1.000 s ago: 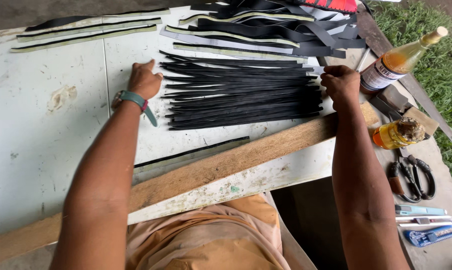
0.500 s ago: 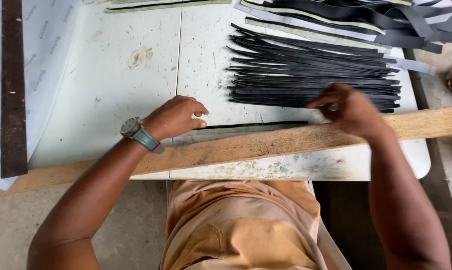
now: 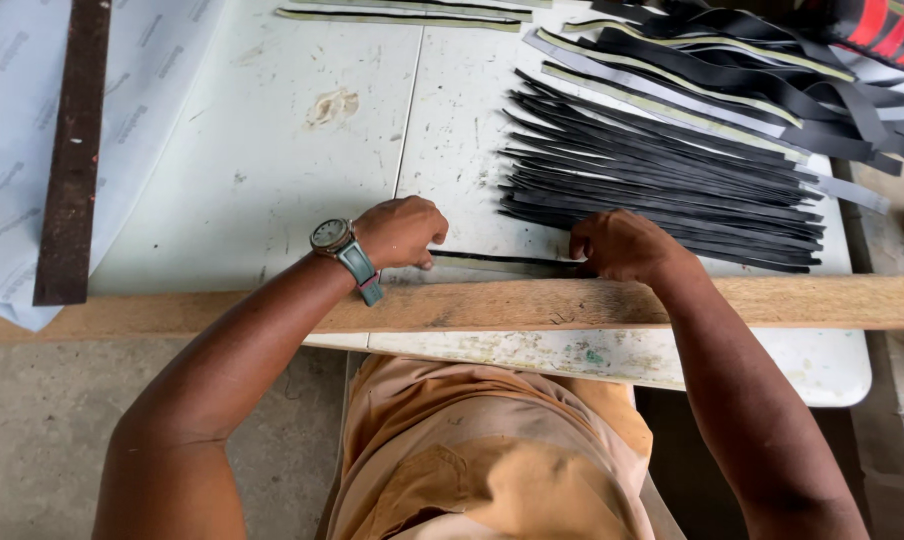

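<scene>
While my left hand (image 3: pixel 404 232) and right hand (image 3: pixel 620 247) pinched the thin black strip (image 3: pixel 502 261) beside the wooden plank (image 3: pixel 532 303), it seemed light and limp; end holds suited it.

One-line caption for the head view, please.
Both hands, left hand and right hand, hold one black strip beside a wooden plank.

Soft, even daylight, faint shadows, sharp focus, slight edge distortion.
</scene>
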